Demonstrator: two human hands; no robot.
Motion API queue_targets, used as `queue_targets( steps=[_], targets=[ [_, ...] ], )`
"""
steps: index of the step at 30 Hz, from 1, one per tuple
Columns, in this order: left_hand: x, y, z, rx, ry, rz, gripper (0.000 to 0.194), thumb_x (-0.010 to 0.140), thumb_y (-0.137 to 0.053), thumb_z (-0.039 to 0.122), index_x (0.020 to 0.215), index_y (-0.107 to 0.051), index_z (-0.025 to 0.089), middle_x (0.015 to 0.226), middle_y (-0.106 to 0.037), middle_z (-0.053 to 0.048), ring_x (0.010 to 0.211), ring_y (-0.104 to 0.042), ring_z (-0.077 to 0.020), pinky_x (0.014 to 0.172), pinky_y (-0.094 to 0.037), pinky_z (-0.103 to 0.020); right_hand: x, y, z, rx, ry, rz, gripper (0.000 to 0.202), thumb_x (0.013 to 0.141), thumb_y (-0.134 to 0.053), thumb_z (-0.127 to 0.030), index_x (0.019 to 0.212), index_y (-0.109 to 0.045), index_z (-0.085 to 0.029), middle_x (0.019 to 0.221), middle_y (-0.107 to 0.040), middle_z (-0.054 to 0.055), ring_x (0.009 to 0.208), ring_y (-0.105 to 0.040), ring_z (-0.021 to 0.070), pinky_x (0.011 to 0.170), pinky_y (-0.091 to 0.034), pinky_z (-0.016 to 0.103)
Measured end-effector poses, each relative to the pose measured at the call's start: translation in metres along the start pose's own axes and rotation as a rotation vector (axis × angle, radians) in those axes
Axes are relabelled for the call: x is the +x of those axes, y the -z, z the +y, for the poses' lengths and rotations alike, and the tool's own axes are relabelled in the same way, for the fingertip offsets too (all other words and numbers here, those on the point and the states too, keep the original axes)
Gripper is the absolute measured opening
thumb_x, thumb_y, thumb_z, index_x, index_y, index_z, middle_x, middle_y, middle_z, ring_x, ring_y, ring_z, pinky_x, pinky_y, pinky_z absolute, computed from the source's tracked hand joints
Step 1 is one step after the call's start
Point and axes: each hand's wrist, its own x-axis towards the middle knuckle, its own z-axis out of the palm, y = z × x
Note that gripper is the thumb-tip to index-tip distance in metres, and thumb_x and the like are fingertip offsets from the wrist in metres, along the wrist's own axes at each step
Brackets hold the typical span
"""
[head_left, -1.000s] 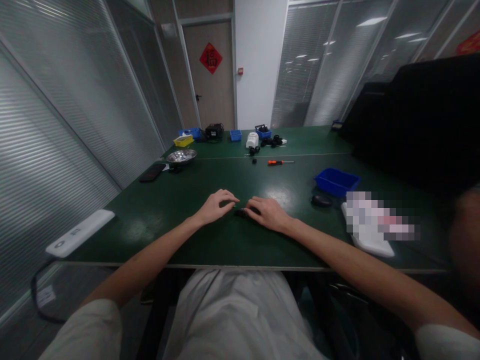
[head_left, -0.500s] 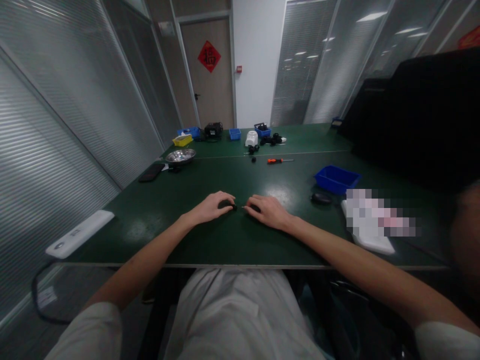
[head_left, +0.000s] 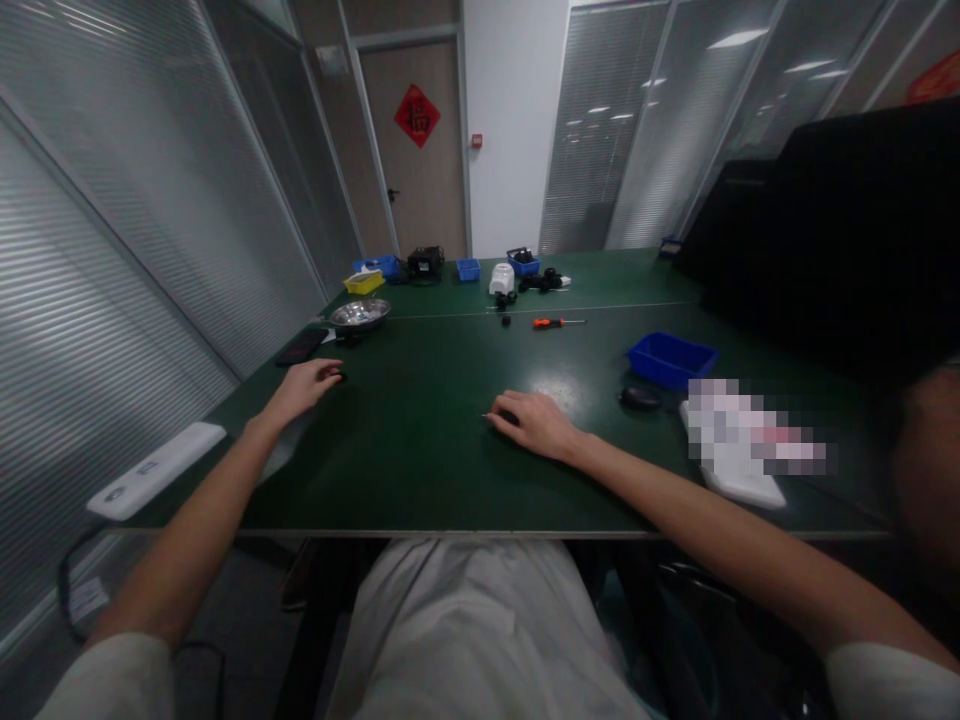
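Observation:
My left hand [head_left: 306,388] is over the left side of the green table, its thumb and fingers pinched on a small black part [head_left: 341,376] too small to identify. It is near the metal bowl [head_left: 361,314] and the black phone-like slab [head_left: 302,346]. My right hand [head_left: 532,422] rests on the table in front of me with thumb and index finger closed on a thin, light pin-like piece [head_left: 485,416]. Most of that piece is hidden by the fingers.
A blue tray [head_left: 672,360] and a black computer mouse [head_left: 640,398] lie right of my right hand. Farther back are an orange-handled screwdriver [head_left: 558,323], a white device [head_left: 502,279] and black parts [head_left: 544,281]. A white power strip [head_left: 156,470] lies at left.
My left hand has moved away from my right hand, to the left and a little farther back, carrying the small black part. My right hand has stayed in place.

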Motion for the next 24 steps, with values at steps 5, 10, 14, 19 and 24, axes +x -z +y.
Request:
queue_targets(
  steps=[5,10,14,19,24],
  targets=[
    [-0.020,0.023,-0.099,0.301,0.220,0.036,0.039,0.094,-0.056,0.030,0.121,-0.073,0.009,0.119,-0.072,-0.015,0.109,-0.064,-0.0281,0.100,-0.047,-0.036,0.001,-0.001,0.000,-0.010,-0.011,-0.003,0.027,0.105,-0.047,-0.043,0.104,-0.065,-0.023,0.101,-0.069,0.004,0.081,-0.061,0.0162,0.066,-0.034,0.028],
    [-0.033,0.022,-0.115,0.337,0.292,0.103,0.038,0.097,-0.055,0.032,0.121,-0.074,0.009,0.120,-0.071,-0.013,0.109,-0.062,-0.0274,0.100,-0.045,-0.036,0.001,-0.001,0.000,0.004,-0.012,0.001,0.028,0.105,-0.046,-0.044,0.104,-0.065,-0.023,0.101,-0.069,0.004,0.081,-0.062,0.0167,0.067,-0.035,0.028],
    [-0.033,0.019,-0.113,0.337,0.263,0.124,0.036,0.097,-0.054,0.027,0.122,-0.073,0.009,0.121,-0.070,-0.013,0.110,-0.061,-0.0256,0.102,-0.042,-0.033,0.001,-0.002,-0.001,0.009,-0.009,-0.003,0.029,0.105,-0.046,-0.044,0.104,-0.065,-0.023,0.100,-0.069,0.004,0.080,-0.061,0.0162,0.067,-0.035,0.028],
    [-0.033,0.017,-0.115,0.282,0.305,0.157,0.037,0.097,-0.055,0.027,0.124,-0.071,0.008,0.121,-0.069,-0.014,0.112,-0.061,-0.0252,0.102,-0.042,-0.033,0.002,-0.002,0.000,0.009,-0.006,-0.007,0.029,0.105,-0.046,-0.044,0.104,-0.066,-0.023,0.100,-0.069,0.004,0.079,-0.061,0.0157,0.066,-0.034,0.028],
    [-0.029,0.017,-0.119,0.254,0.341,0.139,0.037,0.096,-0.058,0.026,0.125,-0.071,0.007,0.124,-0.069,-0.014,0.112,-0.060,-0.0244,0.102,-0.042,-0.031,0.001,-0.001,0.001,0.011,-0.005,0.004,0.029,0.105,-0.047,-0.045,0.103,-0.066,-0.023,0.099,-0.069,0.004,0.079,-0.060,0.0155,0.065,-0.034,0.027]
  ],
)
